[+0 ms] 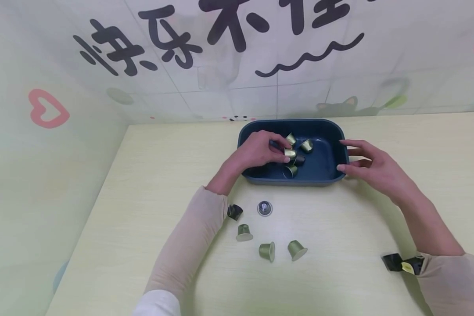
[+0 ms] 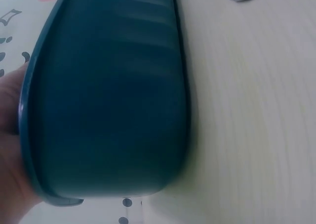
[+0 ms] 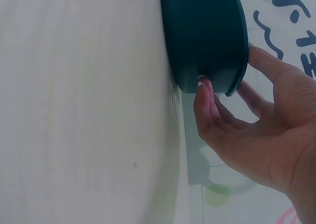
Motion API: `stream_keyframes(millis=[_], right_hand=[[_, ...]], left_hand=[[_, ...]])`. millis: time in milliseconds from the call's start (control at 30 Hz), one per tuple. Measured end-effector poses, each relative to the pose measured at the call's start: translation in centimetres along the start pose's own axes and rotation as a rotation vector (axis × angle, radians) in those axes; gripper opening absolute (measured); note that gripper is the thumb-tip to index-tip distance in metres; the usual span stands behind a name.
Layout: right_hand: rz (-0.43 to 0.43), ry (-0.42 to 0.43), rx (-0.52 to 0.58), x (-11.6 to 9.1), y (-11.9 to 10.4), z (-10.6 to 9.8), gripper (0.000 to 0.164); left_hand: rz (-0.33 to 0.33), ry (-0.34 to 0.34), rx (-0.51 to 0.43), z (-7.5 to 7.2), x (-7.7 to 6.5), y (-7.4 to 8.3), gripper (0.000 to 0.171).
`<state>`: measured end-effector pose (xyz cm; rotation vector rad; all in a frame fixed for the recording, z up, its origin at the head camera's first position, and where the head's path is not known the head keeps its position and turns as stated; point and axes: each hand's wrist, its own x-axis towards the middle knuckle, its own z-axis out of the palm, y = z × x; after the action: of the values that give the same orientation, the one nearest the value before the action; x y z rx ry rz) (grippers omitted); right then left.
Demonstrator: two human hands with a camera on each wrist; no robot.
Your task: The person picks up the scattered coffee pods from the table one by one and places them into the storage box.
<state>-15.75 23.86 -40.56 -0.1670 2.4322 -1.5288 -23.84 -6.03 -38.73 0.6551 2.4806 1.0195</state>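
Note:
My left hand (image 1: 260, 149) reaches over the near left rim of a dark blue plastic bin (image 1: 332, 151). Its thumb and index finger pinch a coffee capsule (image 1: 290, 153) with a pale gold lid, inside the bin. Around it lie green capsules (image 1: 307, 146) and a black capsule (image 1: 299, 161). At the bin's right end, my right hand (image 1: 373, 166) holds the rim and end wall between spread fingers and thumb. The right wrist view shows that thumb (image 3: 203, 103) against the outer wall. Only the edge of my left hand (image 2: 12, 155) shows in its own wrist view, behind the bin's rim.
On the pale wooden table (image 1: 150, 175), several green capsules (image 1: 267, 251), a dark capsule (image 1: 264, 208) and a black capsule (image 1: 235, 212) lie in front of the bin. More black capsules (image 1: 392, 262) are beside my right sleeve. A printed wall (image 1: 221, 101) stands close behind.

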Motion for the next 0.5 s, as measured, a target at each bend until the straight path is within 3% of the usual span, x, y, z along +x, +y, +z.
stream_keyframes(millis=[267,500], right_hand=[[0.022,0.012,-0.021,-0.16,-0.39,0.13,0.065],[0.02,0.008,-0.019,-0.16,-0.27,0.26,0.066]], left_hand=[[0.024,0.025,-0.016,0.17,-0.15,-0.21,0.026],[0.021,0.034,0.07,0.38,-0.15,-0.43,0.026]])
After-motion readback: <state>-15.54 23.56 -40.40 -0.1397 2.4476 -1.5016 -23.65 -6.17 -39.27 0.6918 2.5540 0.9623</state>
